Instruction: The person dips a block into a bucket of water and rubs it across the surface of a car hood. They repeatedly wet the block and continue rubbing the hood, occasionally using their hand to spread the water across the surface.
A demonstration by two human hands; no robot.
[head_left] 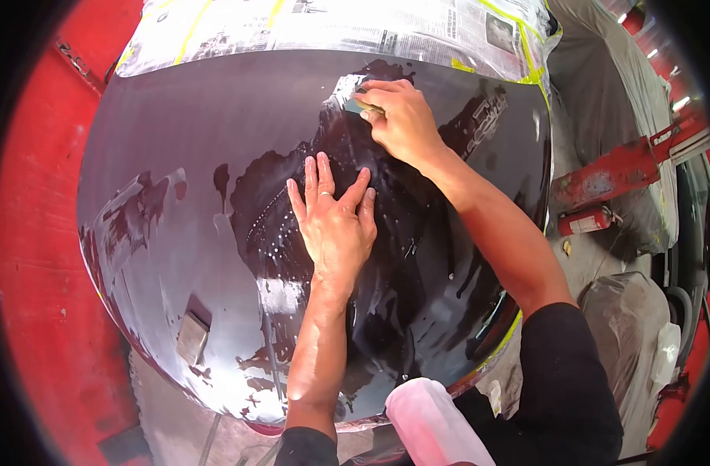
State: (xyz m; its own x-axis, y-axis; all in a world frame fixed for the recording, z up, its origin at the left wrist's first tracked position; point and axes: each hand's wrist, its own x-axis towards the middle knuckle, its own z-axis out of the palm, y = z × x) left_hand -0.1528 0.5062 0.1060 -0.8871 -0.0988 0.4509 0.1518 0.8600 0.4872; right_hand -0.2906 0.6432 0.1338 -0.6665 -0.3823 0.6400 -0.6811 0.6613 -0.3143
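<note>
A dark car hood (176, 256) fills the middle of the view, its surface dull grey with wet, shiny dark patches and water drops. My left hand (335, 225) lies flat on the wet middle of the hood, fingers spread, a ring on one finger. Farther up, near the hood's top edge, my right hand (401, 120) is closed on a small flat greenish sanding pad (362, 105), pressed to the wet surface. My fingers cover part of the pad, so its exact make is hard to tell. A grey-tan block (192, 338) rests on the hood's lower left.
Newspaper (401, 27) held with yellow tape covers the area beyond the hood. A red wall (40, 233) runs along the left. On the right are a fire extinguisher (586, 221), a red metal beam (611, 171) and plastic-covered things (623, 326). A white-pink rounded object (436, 419) is close below.
</note>
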